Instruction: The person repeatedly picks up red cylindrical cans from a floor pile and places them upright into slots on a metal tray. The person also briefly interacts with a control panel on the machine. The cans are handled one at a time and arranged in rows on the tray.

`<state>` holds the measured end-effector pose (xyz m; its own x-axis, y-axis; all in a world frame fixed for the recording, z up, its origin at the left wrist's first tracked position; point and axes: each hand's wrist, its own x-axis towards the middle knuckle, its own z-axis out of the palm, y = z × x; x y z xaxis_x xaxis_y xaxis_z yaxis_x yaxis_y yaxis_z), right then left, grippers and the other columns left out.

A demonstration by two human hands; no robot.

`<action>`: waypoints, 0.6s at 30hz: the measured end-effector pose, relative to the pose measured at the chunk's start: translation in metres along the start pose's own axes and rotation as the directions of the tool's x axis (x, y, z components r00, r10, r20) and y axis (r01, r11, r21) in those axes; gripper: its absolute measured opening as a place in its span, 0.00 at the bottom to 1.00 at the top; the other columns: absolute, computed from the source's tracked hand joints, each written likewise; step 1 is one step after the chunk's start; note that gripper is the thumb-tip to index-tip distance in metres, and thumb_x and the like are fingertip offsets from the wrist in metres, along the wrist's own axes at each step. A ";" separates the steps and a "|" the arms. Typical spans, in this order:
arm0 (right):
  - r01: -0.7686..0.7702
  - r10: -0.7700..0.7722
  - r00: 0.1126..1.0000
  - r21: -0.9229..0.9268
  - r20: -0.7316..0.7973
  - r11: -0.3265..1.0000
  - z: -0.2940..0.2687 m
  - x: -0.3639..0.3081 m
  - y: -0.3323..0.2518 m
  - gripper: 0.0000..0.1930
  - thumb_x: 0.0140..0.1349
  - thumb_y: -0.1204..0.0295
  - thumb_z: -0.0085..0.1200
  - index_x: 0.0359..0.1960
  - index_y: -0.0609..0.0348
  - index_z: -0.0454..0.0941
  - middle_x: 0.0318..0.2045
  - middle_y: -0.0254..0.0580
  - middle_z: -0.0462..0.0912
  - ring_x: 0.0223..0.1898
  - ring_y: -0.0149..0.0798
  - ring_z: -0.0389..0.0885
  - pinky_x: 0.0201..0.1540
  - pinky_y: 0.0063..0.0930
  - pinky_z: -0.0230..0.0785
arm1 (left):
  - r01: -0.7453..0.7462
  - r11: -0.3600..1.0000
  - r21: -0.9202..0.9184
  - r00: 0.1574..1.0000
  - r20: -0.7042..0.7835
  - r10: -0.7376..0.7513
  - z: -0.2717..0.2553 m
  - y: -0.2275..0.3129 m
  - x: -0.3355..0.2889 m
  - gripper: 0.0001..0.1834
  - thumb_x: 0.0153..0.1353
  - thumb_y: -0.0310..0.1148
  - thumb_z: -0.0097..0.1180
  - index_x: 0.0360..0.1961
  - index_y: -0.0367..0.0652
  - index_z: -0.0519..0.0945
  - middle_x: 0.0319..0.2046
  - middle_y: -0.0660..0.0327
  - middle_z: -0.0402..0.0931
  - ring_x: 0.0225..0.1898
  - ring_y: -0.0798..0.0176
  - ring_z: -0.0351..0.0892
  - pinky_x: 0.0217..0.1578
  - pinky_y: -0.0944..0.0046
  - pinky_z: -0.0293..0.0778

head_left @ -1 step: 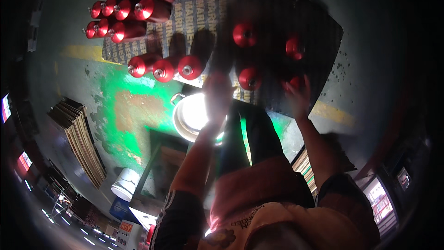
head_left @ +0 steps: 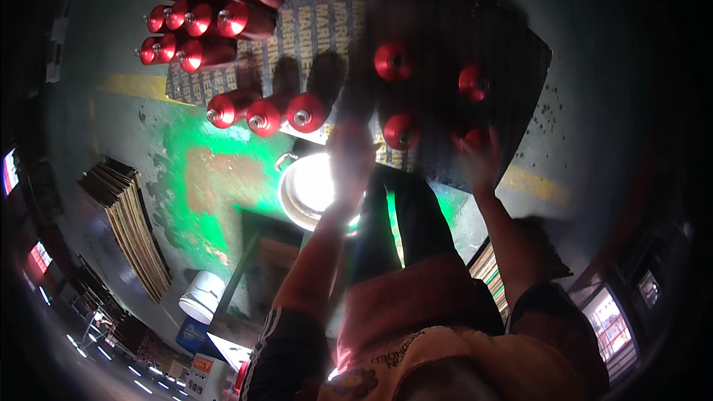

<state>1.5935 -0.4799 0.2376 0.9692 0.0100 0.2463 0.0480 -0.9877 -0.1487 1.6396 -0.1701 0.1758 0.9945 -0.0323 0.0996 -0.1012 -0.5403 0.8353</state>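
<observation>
Red metal cylinders with domed tops and silver necks stand on a dark printed board (head_left: 319,22). My right hand (head_left: 481,160) is at the near right of the board, thumb and fingers around the top of a red cylinder (head_left: 474,138). My left hand (head_left: 352,160) is above the right side of a brightly lit white pot (head_left: 291,204). Glare and shadow blur its fingers, so its grip is unclear. Between my hands stands another red cylinder (head_left: 402,131). Left of my left hand, three more line the board's near edge, the closest being a red cylinder (head_left: 305,113).
Several red cylinders (head_left: 232,20) crowd the far left of the board. A stack of flat sheets (head_left: 130,226) is on the floor at left, near a white bucket (head_left: 202,297). A dark open box (head_left: 260,256) stands left of my legs; more sheets (head_left: 486,271) are at right.
The view has shifted very slightly, so the cylinders appear a little lower. Both hands keep nearly the same places.
</observation>
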 end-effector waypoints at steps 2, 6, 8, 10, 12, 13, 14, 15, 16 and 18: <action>0.048 -0.043 0.996 -0.056 0.081 0.997 -0.020 0.006 -0.005 0.18 0.51 0.71 0.64 0.46 0.36 0.85 0.69 0.50 0.58 0.64 0.53 0.64 0.64 0.43 0.60 | -0.140 0.984 0.108 0.989 0.051 0.136 -0.010 0.005 -0.005 0.21 0.45 0.32 0.68 0.44 0.57 0.85 0.66 0.51 0.59 0.66 0.45 0.58 0.62 0.50 0.63; 0.036 -0.043 0.996 0.106 0.073 0.994 -0.065 0.063 -0.019 0.18 0.51 0.71 0.64 0.46 0.41 0.85 0.67 0.49 0.62 0.65 0.52 0.63 0.63 0.42 0.62 | 0.205 0.846 -0.492 0.964 -0.046 -0.260 -0.054 -0.005 0.024 0.23 0.51 0.28 0.65 0.51 0.55 0.82 0.68 0.52 0.57 0.64 0.43 0.62 0.63 0.50 0.63; 0.054 -0.068 0.995 0.184 0.069 0.981 -0.068 0.120 -0.029 0.20 0.51 0.72 0.65 0.48 0.43 0.84 0.66 0.47 0.63 0.65 0.52 0.62 0.62 0.41 0.63 | 0.153 0.895 -0.419 0.939 -0.219 -0.264 -0.083 -0.029 0.071 0.27 0.54 0.26 0.63 0.57 0.55 0.78 0.68 0.51 0.58 0.64 0.43 0.62 0.63 0.50 0.62; 0.159 -0.171 0.985 0.234 0.031 0.959 -0.044 0.200 -0.039 0.25 0.50 0.74 0.66 0.53 0.42 0.81 0.66 0.45 0.63 0.65 0.52 0.61 0.62 0.41 0.63 | 0.089 0.977 0.191 0.946 -0.322 -0.023 -0.108 -0.065 0.132 0.30 0.55 0.27 0.63 0.61 0.56 0.75 0.67 0.50 0.59 0.65 0.43 0.61 0.63 0.48 0.62; 0.228 -0.241 0.970 0.241 0.025 0.943 -0.004 0.286 -0.052 0.30 0.50 0.72 0.66 0.58 0.35 0.77 0.67 0.47 0.60 0.65 0.52 0.60 0.64 0.45 0.59 | 0.098 0.979 0.180 0.943 -0.331 -0.034 -0.113 -0.095 0.192 0.27 0.55 0.33 0.63 0.58 0.60 0.77 0.68 0.48 0.56 0.66 0.43 0.57 0.65 0.50 0.57; 0.271 -0.280 0.960 0.240 0.002 0.932 0.024 0.326 -0.062 0.30 0.51 0.69 0.66 0.59 0.32 0.76 0.68 0.51 0.59 0.66 0.54 0.59 0.66 0.46 0.56 | 0.181 0.964 0.197 0.945 -0.306 -0.115 -0.116 -0.108 0.214 0.27 0.55 0.34 0.64 0.58 0.60 0.78 0.68 0.48 0.55 0.66 0.43 0.56 0.65 0.49 0.56; 0.368 -0.369 0.929 0.216 -0.037 0.904 0.050 0.365 -0.071 0.31 0.51 0.65 0.67 0.60 0.30 0.75 0.69 0.54 0.57 0.67 0.56 0.57 0.67 0.48 0.53 | 0.155 0.952 0.262 0.942 -0.329 -0.063 -0.112 -0.115 0.231 0.27 0.55 0.35 0.64 0.58 0.61 0.78 0.69 0.48 0.55 0.67 0.44 0.56 0.65 0.49 0.56; 0.342 -0.345 0.938 0.208 -0.019 0.917 0.076 0.399 -0.079 0.30 0.53 0.61 0.65 0.60 0.28 0.74 0.69 0.58 0.55 0.67 0.59 0.56 0.68 0.48 0.51 | 0.251 0.935 0.250 0.939 -0.298 -0.172 -0.108 -0.122 0.247 0.27 0.55 0.35 0.65 0.58 0.62 0.78 0.69 0.48 0.55 0.67 0.44 0.56 0.65 0.48 0.55; 0.305 -0.316 0.948 0.161 0.044 0.939 0.100 0.426 -0.086 0.29 0.54 0.58 0.64 0.60 0.26 0.74 0.69 0.62 0.53 0.67 0.62 0.54 0.69 0.49 0.49 | 0.312 0.912 0.266 0.922 -0.316 -0.224 -0.101 -0.127 0.259 0.27 0.55 0.37 0.66 0.58 0.64 0.77 0.69 0.48 0.55 0.67 0.44 0.56 0.65 0.48 0.55; 0.254 -0.261 0.962 0.088 0.075 0.963 0.137 0.463 -0.093 0.27 0.56 0.53 0.62 0.60 0.23 0.73 0.70 0.65 0.52 0.67 0.66 0.52 0.70 0.48 0.48 | 0.289 0.918 0.273 0.917 -0.354 -0.184 -0.086 -0.133 0.272 0.27 0.53 0.43 0.68 0.56 0.71 0.78 0.68 0.50 0.56 0.63 0.41 0.60 0.63 0.50 0.61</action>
<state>2.0711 -0.3620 0.2344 0.9385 0.2788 0.2038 0.3136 -0.9352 -0.1646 1.9215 -0.0349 0.1383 0.9212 0.3673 0.1285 0.2023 -0.7343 0.6479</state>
